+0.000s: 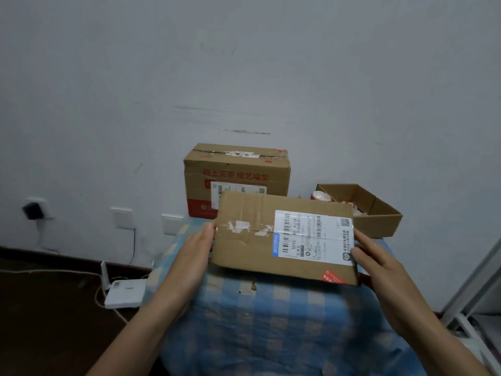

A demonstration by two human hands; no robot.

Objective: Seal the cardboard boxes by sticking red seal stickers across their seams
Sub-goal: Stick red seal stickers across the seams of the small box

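Observation:
A flat cardboard box [249,248] with a white shipping label is held above the blue checked cloth [271,321], tilted toward me. My left hand [193,256] lies against its left side with straight fingers. My right hand [379,264] grips its right end, thumb on the label. A red seal sticker [334,278] sits at the box's near right corner, over the front edge. Behind it stands a taller cardboard box [235,169] with red print and torn tape along its top seam.
An open cardboard box [379,213] with a red-and-white roll and small items stands at the back right. On the dark floor at left lies a white router [124,293] with cables. Wall sockets are behind. A white metal frame [471,294] is at the right.

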